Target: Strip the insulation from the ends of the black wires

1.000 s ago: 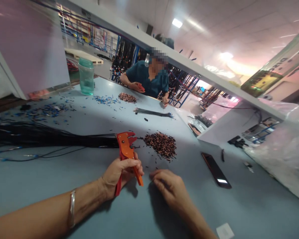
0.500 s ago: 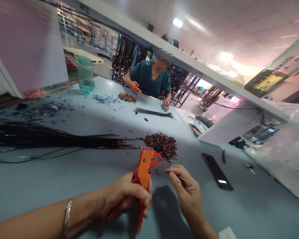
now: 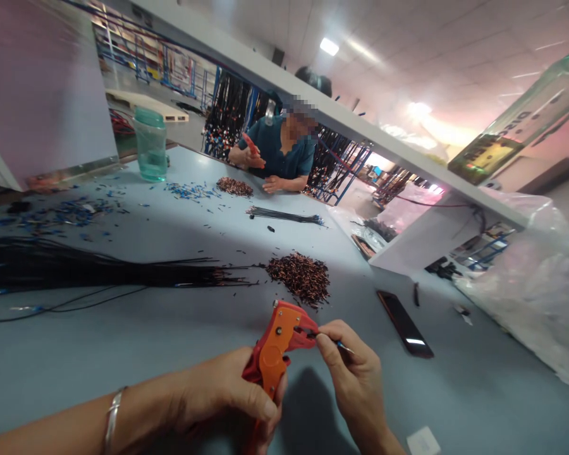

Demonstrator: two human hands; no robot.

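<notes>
My left hand (image 3: 239, 395) is wrapped round the handles of an orange and red wire stripper (image 3: 274, 354), whose jaws point up and to the right. Pinched between the thumb and fingers of my right hand (image 3: 353, 373) is a short wire (image 3: 340, 345) with a blue and silver end. The wire's other end is at the stripper's jaws; whether they grip it I cannot tell. Just beyond the jaws lies a heap of small black and copper-coloured offcuts (image 3: 299, 278). A long bundle of black wires (image 3: 99, 268) stretches across the table on the left.
Across the table a person (image 3: 277, 148) holds a red-orange tool. A green bottle (image 3: 150, 148) stands at the far left, near scattered blue terminals (image 3: 61, 215). A phone (image 3: 404, 323) lies on the right, by clear plastic sheeting (image 3: 516, 284). A white block (image 3: 423, 440) is at the front edge.
The stripper's jaws and the wire in my right hand have come together. The co-worker has raised their tool and moved the other hand in toward their body. The view has shifted slightly.
</notes>
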